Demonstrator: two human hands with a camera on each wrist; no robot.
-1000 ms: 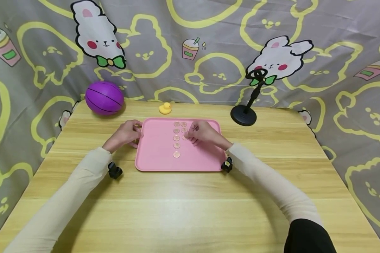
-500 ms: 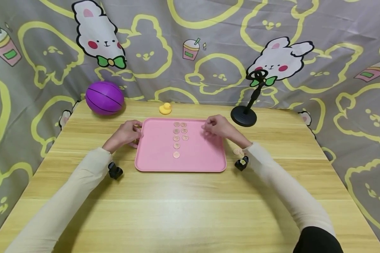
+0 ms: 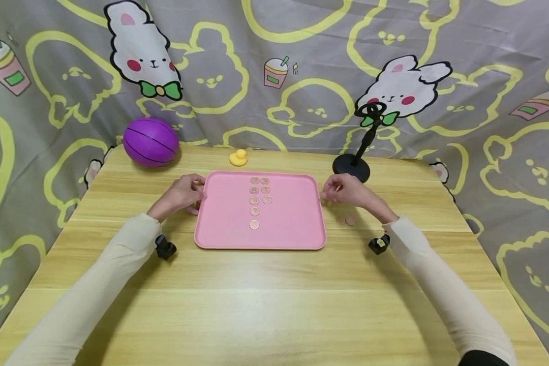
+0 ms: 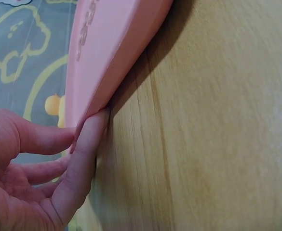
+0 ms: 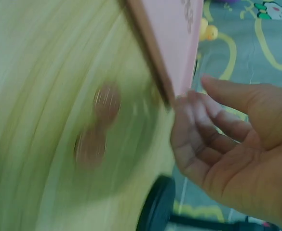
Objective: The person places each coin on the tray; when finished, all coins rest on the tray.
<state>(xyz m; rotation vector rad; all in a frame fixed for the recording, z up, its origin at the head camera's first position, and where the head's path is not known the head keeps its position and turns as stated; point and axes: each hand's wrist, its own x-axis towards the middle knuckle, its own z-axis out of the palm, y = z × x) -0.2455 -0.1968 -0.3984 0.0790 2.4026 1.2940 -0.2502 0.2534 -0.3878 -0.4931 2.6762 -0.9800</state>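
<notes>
A pink tray (image 3: 293, 223) lies on the wooden table. In it, several copper-coloured coins (image 3: 254, 201) form two columns, the left one longer than the right. My left hand (image 3: 181, 193) holds the tray's left edge; in the left wrist view its thumb (image 4: 47, 139) is on the rim and a finger presses from the table side. Just beyond the tray's right edge hovers my right hand (image 3: 347, 190), fingers loosely bent, nothing seen in them. Below that hand, two loose coins (image 5: 107, 102) rest on the table, blurred in the right wrist view.
Behind the tray sits a yellow rubber duck (image 3: 239, 157), with a purple ball (image 3: 151, 142) at the back left. A black stand with a round base (image 3: 349, 166) is at the back right, close behind my right hand. A patterned curtain (image 3: 238, 101) borders the table.
My right hand has left the right column of coins and moved right, past the tray's edge, toward the coins on the table. The left hand and tray have stayed put.
</notes>
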